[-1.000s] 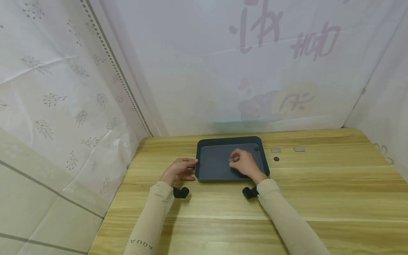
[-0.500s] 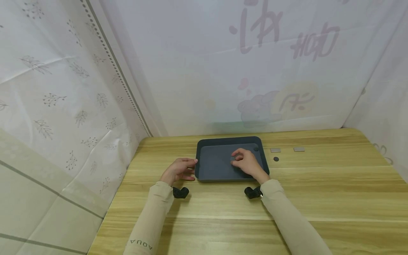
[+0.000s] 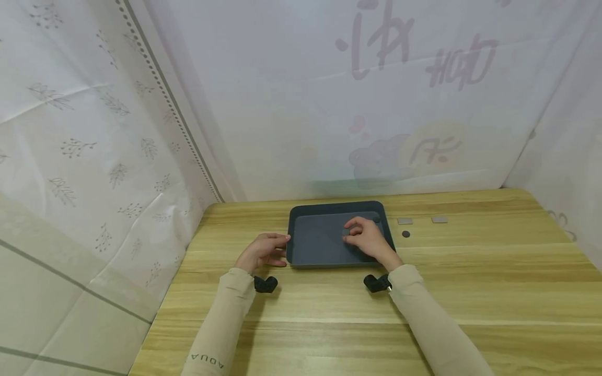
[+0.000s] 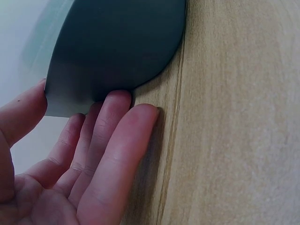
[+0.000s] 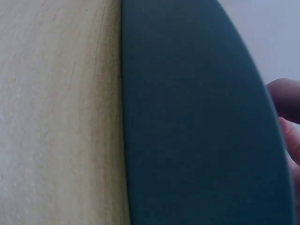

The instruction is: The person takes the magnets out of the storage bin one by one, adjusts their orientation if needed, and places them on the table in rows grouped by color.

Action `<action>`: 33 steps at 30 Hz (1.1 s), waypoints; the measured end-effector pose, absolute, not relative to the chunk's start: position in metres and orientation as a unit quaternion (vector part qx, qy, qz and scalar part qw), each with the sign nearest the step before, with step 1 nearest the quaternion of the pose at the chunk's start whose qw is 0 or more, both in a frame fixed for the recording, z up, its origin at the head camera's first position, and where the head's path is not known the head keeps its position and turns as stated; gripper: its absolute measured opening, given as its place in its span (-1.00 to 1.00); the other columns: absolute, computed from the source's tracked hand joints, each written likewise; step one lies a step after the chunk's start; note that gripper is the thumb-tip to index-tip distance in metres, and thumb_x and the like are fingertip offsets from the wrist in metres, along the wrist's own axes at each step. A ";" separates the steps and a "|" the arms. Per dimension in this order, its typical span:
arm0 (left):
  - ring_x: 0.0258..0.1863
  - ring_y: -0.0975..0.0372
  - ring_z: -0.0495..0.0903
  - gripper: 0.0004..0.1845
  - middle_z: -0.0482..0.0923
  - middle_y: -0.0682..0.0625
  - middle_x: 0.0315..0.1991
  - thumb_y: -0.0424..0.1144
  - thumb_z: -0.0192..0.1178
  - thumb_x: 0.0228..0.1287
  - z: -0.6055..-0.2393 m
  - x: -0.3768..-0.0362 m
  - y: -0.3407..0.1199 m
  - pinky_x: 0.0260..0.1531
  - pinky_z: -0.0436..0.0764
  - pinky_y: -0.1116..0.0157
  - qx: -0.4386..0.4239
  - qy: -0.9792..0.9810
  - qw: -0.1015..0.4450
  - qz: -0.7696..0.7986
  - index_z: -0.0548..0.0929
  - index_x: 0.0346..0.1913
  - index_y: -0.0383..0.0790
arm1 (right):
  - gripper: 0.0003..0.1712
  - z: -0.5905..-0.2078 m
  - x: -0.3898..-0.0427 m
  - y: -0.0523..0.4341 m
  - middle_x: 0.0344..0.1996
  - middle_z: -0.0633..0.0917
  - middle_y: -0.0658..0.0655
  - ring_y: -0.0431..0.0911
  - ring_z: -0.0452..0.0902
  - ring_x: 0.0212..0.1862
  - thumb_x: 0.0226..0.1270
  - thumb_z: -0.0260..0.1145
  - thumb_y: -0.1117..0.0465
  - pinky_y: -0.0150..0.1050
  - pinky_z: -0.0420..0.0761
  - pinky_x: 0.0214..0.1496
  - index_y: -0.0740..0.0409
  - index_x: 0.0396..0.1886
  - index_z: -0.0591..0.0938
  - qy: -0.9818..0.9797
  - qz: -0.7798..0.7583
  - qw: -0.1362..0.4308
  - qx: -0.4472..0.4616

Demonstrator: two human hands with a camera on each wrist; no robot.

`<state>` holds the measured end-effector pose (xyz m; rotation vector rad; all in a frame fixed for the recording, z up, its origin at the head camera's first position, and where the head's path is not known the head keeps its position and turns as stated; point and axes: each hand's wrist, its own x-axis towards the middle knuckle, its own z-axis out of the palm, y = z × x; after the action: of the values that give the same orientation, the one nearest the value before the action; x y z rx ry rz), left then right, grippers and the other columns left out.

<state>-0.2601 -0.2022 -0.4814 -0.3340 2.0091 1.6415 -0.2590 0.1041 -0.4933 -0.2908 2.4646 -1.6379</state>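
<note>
Step in hand, by the look of it: shifting a small grey piece over the floor of the dark tray, mid-table. Next move likely calls for a clean pinch and a steady tray. Right hand inside tray, fingers curled, tips pinching the piece. Left hand flat-ish on wooden table, relaxed fingers touching tray's left wall. Forearms low, wrists near table.

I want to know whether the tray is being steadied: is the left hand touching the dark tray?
Touching. In the left wrist view the left hand has fingertips pressed against the dark tray wall.
</note>
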 end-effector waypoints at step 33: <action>-0.31 0.20 0.61 -0.56 0.54 -0.11 -0.09 -0.07 0.16 0.39 -0.482 -0.261 -0.203 -0.27 0.73 0.14 -0.123 0.743 0.261 0.604 0.52 0.15 -0.32 | -0.60 -0.455 -0.251 0.143 -0.26 0.69 0.24 -0.16 0.59 -0.25 0.29 0.35 0.26 -0.31 0.59 -0.19 0.35 0.05 0.52 0.823 -0.551 0.033 -0.132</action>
<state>-0.2609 -0.2027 -0.4820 -0.3323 2.0107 1.6351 -0.2506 0.1434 -0.4548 -0.4063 2.5323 -1.6966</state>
